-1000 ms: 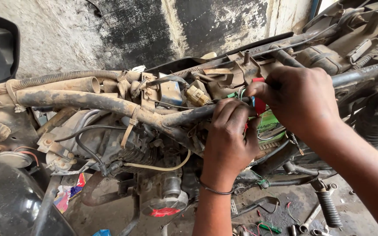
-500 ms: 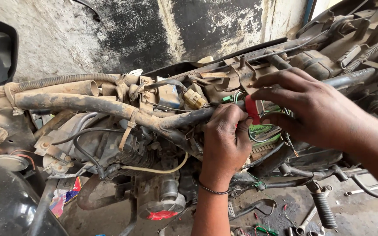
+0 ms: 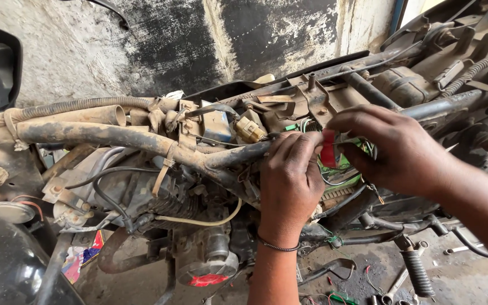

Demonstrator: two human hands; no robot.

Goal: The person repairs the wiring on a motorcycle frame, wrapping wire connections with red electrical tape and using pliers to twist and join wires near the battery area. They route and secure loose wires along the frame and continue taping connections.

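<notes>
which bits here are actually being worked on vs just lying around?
In hand:
- left hand and right hand, pinching the small red plastic piece
- green wire bundle behind it
- rusty tubular frame

Lying about:
- coil spring with black sleeve on the floor
- metal spanner
- yellow plastic connector

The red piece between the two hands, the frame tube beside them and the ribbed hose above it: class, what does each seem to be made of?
Red piece: probably plastic or tape, smooth and bright. Frame tube: seemingly steel, dull, dirt-caked, rigid round section. Ribbed hose: likely rubber or plastic, judging by its corrugations and curve.
</notes>
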